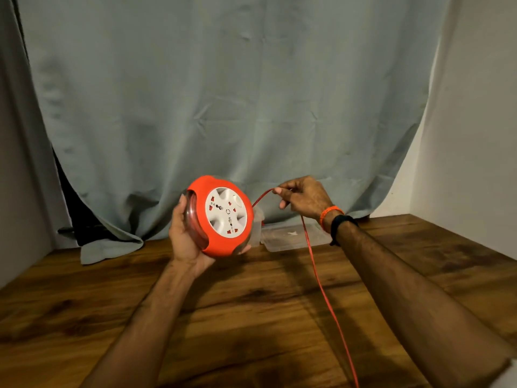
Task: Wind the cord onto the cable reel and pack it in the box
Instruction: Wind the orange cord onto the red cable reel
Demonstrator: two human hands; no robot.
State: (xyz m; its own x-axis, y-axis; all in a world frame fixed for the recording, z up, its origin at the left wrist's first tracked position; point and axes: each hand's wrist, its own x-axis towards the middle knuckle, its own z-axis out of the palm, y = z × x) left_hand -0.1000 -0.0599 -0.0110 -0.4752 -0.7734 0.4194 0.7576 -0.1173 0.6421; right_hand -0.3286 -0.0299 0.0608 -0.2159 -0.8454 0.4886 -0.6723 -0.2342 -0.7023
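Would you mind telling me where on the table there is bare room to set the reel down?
Bare wood lies left of the left hand, out to the curtain, and in front between the forearms. Crowded: the back middle, with the clear box behind the reel, and the right, where the cord from the right hand trails.

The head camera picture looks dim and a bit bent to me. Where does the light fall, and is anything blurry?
Head view: dim, warm light; the arms cast soft shadows on the wooden table. Wide-angle lens bows the edges. The cable reel is fairly sharp, the clear box behind it hazy, and the cord softens near the bottom edge.
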